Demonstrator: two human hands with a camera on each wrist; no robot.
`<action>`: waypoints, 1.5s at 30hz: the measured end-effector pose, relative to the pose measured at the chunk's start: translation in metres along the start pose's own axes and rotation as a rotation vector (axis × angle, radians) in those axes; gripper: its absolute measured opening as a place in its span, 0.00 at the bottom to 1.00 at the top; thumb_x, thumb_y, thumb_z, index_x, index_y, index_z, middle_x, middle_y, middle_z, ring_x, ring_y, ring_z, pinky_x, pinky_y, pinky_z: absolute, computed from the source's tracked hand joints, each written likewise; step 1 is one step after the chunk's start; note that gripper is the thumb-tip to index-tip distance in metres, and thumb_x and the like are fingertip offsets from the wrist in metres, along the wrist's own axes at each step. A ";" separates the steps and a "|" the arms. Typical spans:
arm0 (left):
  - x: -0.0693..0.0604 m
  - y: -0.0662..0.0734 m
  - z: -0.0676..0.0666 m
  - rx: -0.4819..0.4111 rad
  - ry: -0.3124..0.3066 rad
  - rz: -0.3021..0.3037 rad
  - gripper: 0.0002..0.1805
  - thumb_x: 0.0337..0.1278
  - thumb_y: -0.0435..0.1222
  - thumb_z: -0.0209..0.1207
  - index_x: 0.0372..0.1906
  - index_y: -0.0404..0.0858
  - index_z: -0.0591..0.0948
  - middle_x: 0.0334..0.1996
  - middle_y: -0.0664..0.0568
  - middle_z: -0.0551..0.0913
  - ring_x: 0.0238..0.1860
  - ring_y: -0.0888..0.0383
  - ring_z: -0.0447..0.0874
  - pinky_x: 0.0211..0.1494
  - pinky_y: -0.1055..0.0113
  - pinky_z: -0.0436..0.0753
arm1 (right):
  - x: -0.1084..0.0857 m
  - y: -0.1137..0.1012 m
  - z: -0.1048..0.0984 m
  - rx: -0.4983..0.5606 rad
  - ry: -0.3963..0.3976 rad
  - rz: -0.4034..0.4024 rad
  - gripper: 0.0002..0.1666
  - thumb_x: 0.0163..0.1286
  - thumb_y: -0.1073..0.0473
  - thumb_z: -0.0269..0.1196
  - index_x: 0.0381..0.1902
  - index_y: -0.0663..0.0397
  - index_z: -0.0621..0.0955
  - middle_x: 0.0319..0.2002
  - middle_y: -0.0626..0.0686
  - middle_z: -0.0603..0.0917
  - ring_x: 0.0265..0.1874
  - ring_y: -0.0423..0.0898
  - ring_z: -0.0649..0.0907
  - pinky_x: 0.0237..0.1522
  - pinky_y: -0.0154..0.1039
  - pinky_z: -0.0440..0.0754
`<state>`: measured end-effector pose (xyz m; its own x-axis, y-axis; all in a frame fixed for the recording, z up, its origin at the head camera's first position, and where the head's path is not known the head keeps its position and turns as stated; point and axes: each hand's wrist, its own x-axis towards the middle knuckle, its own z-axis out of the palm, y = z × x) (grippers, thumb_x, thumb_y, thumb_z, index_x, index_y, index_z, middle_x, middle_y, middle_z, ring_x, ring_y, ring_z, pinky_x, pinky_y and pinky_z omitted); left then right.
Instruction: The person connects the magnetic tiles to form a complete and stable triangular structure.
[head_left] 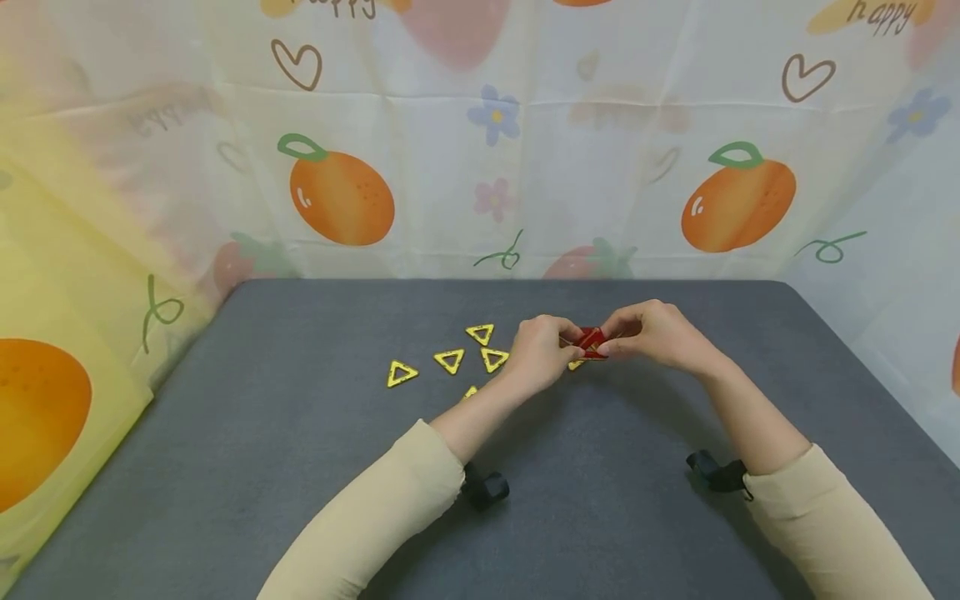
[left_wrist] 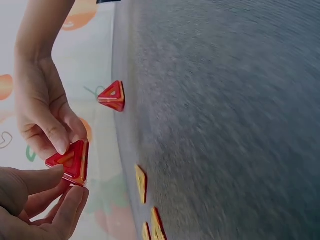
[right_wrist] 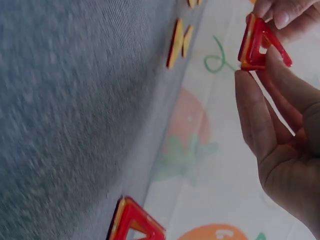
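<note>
Between both hands, above the table, are joined red triangular tiles (head_left: 590, 342) with gold edges; the exact number of tiles is unclear. My left hand (head_left: 543, 350) pinches them from the left, thumb on the near face, as the left wrist view shows with the tiles (left_wrist: 75, 161). From the other side my right hand (head_left: 652, 333) pinches the same piece between thumb and fingers; in the right wrist view its fingertips hold the lower corner of the tiles (right_wrist: 255, 50). A yellow triangular tile (head_left: 575, 365) lies just below the hands, partly covered.
Several yellow triangular tiles (head_left: 449, 361) lie flat on the grey table (head_left: 262, 467), left of the hands. A red pyramid of tiles (left_wrist: 114, 96) stands on the table to the right, hidden in the head view. A printed curtain (head_left: 525, 183) hangs behind.
</note>
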<state>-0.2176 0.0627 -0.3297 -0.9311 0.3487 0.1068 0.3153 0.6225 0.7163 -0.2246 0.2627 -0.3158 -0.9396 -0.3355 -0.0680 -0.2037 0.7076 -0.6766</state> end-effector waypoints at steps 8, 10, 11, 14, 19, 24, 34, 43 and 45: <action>0.015 0.010 0.021 -0.110 -0.049 -0.026 0.15 0.66 0.30 0.58 0.56 0.35 0.83 0.49 0.45 0.88 0.37 0.57 0.87 0.29 0.77 0.76 | -0.001 0.013 -0.017 -0.105 0.052 0.069 0.11 0.65 0.53 0.69 0.41 0.50 0.86 0.41 0.52 0.90 0.41 0.50 0.89 0.35 0.38 0.82; 0.018 0.011 0.027 -0.131 -0.057 -0.046 0.17 0.68 0.29 0.56 0.59 0.36 0.81 0.52 0.45 0.87 0.33 0.59 0.84 0.26 0.77 0.72 | 0.000 0.017 -0.020 -0.132 0.059 0.085 0.12 0.65 0.51 0.69 0.42 0.51 0.86 0.42 0.53 0.90 0.40 0.49 0.88 0.35 0.37 0.80; 0.020 0.012 0.030 -0.149 -0.063 -0.056 0.18 0.68 0.29 0.55 0.61 0.37 0.80 0.53 0.45 0.87 0.31 0.60 0.81 0.25 0.77 0.70 | 0.000 0.019 -0.021 -0.150 0.063 0.092 0.13 0.65 0.51 0.68 0.43 0.52 0.86 0.42 0.53 0.90 0.40 0.48 0.87 0.38 0.37 0.80; 0.024 0.013 0.040 -0.187 -0.076 -0.080 0.20 0.70 0.29 0.53 0.64 0.38 0.77 0.56 0.45 0.85 0.27 0.62 0.74 0.24 0.76 0.66 | 0.001 0.024 -0.025 -0.187 0.068 0.114 0.15 0.65 0.49 0.68 0.44 0.53 0.86 0.42 0.54 0.90 0.38 0.47 0.85 0.37 0.37 0.78; 0.030 0.016 0.056 -0.241 -0.093 -0.123 0.22 0.71 0.30 0.51 0.67 0.40 0.75 0.60 0.46 0.82 0.18 0.63 0.65 0.21 0.74 0.64 | 0.003 0.036 -0.030 -0.207 0.055 0.136 0.18 0.65 0.49 0.67 0.45 0.56 0.85 0.42 0.56 0.89 0.36 0.47 0.86 0.36 0.37 0.79; 0.034 0.019 0.068 -0.223 -0.099 -0.124 0.23 0.71 0.30 0.52 0.68 0.41 0.74 0.63 0.47 0.80 0.30 0.63 0.74 0.29 0.75 0.68 | 0.003 0.045 -0.033 -0.207 0.049 0.149 0.17 0.65 0.51 0.68 0.44 0.58 0.85 0.39 0.56 0.90 0.33 0.46 0.86 0.33 0.37 0.79; 0.034 0.016 0.079 -0.131 -0.172 -0.120 0.25 0.70 0.32 0.52 0.70 0.42 0.71 0.68 0.51 0.76 0.64 0.59 0.77 0.61 0.67 0.78 | 0.006 0.050 -0.026 -0.300 0.070 0.109 0.13 0.64 0.57 0.67 0.40 0.62 0.85 0.36 0.59 0.89 0.24 0.44 0.84 0.29 0.36 0.78; 0.033 0.016 0.082 -0.114 -0.208 -0.125 0.25 0.70 0.32 0.52 0.70 0.42 0.71 0.69 0.52 0.75 0.71 0.59 0.71 0.70 0.64 0.74 | 0.006 0.049 -0.021 -0.303 0.055 0.119 0.11 0.63 0.60 0.67 0.38 0.64 0.85 0.31 0.58 0.88 0.21 0.43 0.80 0.24 0.36 0.78; 0.032 0.016 0.082 -0.124 -0.209 -0.131 0.25 0.70 0.32 0.52 0.70 0.42 0.71 0.69 0.53 0.75 0.71 0.59 0.71 0.70 0.64 0.74 | 0.006 0.049 -0.021 -0.299 0.054 0.123 0.11 0.63 0.60 0.67 0.38 0.65 0.85 0.30 0.58 0.88 0.20 0.43 0.80 0.23 0.36 0.78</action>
<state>-0.2275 0.1416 -0.3714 -0.9006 0.4157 -0.1273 0.1578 0.5855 0.7952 -0.2456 0.3086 -0.3344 -0.9738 -0.2081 -0.0916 -0.1516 0.8947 -0.4201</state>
